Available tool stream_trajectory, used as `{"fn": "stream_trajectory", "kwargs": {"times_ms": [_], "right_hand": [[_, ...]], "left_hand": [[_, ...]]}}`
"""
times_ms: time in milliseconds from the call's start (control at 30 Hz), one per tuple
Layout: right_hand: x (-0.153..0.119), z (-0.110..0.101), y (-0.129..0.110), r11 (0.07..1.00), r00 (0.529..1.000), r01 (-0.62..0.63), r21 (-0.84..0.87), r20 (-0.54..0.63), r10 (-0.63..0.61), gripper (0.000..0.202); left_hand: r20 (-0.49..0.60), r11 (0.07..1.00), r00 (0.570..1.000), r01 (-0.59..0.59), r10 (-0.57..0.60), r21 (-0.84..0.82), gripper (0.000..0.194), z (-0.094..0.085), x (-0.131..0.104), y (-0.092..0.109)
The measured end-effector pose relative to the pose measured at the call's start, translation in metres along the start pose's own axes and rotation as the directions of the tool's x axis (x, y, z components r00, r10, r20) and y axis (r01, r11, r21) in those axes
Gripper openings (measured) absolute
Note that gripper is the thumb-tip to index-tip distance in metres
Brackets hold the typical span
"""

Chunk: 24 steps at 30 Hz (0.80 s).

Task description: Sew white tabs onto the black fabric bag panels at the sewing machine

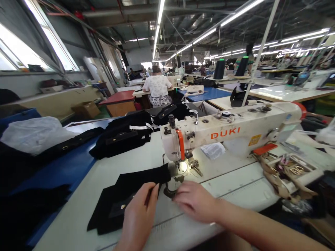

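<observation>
A black fabric piece (104, 205) with a small metal fitting lies on the pale machine table, its right end close to the presser foot of the white sewing machine (225, 134). Over the fabric's right part is my left hand (142, 209), thumb and fingers pinched together on an edge of the black fabric. My right hand (195, 200) is just in front of the needle area, its fingers curled together beside a dark curved part on the table; what they hold, if anything, is hidden. A lamp lights the needle plate (182, 168).
More black pieces (123, 139) lie behind on the left, by a clear plastic bag (36, 132) and a blue surface (60, 170). A tray (295, 170) with straps and metal rings is at right. A person (157, 87) sits farther back.
</observation>
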State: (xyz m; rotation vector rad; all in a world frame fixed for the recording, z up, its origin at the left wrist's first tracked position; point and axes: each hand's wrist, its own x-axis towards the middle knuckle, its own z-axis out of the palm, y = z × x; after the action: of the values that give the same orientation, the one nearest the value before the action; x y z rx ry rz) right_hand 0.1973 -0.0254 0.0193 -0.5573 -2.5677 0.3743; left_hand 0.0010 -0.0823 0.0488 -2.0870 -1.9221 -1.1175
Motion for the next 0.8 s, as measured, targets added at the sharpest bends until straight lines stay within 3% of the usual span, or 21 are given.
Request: {"fn": "stream_trajectory", "kwargs": {"times_ms": [67,133,200,300,400,500,567,667,767,800], "right_hand": [[0.006,0.008,-0.014,1.0,0.998,0.012,0.027,0.061,-0.013,0.018],[0.013,0.016,-0.018,0.998,0.996,-0.059,-0.013,0.06,0.06,0.018],[0.016,0.02,-0.013,0.994,0.993,-0.108,-0.034,0.038,0.109,0.018],[0.018,0.02,-0.003,0.991,0.991,-0.134,-0.013,0.028,0.134,0.021],[0.015,0.013,0.003,0.977,0.976,-0.214,-0.015,0.022,0.215,0.014],[0.003,-0.001,0.013,0.965,0.964,-0.261,-0.002,-0.064,0.26,0.015],[-0.011,-0.017,0.029,0.958,0.949,-0.288,-0.002,-0.136,0.286,0.019],[-0.035,-0.049,0.064,0.881,0.875,-0.463,-0.101,-0.209,0.436,0.021],[-0.05,-0.078,0.1,0.659,0.706,-0.708,-0.253,-0.272,0.654,0.021],[-0.052,-0.085,0.11,0.614,0.673,-0.74,-0.275,-0.279,0.685,0.021]], "left_hand": [[0.012,0.991,0.991,-0.136,0.136,0.001,0.032,0.0,-0.005,0.003],[0.093,0.96,0.956,-0.277,0.279,-0.033,0.034,-0.001,-0.011,0.004],[0.192,0.938,0.918,-0.336,0.347,-0.087,0.035,-0.002,-0.012,0.001],[0.274,0.955,0.915,-0.285,0.296,-0.079,0.036,0.0,-0.006,-0.015],[0.375,0.956,0.892,-0.29,0.252,0.049,0.044,0.01,0.0,-0.037],[0.489,0.929,0.847,-0.326,0.206,0.173,0.051,0.021,-0.005,-0.053],[0.507,0.923,0.85,-0.299,0.141,0.244,0.051,0.026,-0.009,-0.055],[0.493,0.916,0.869,-0.237,0.051,0.323,0.053,0.031,-0.011,-0.05],[0.471,0.911,0.882,-0.202,0.009,0.36,0.055,0.038,-0.005,-0.04],[0.462,0.911,0.887,-0.196,0.006,0.364,0.055,0.041,-0.003,-0.037]]}}
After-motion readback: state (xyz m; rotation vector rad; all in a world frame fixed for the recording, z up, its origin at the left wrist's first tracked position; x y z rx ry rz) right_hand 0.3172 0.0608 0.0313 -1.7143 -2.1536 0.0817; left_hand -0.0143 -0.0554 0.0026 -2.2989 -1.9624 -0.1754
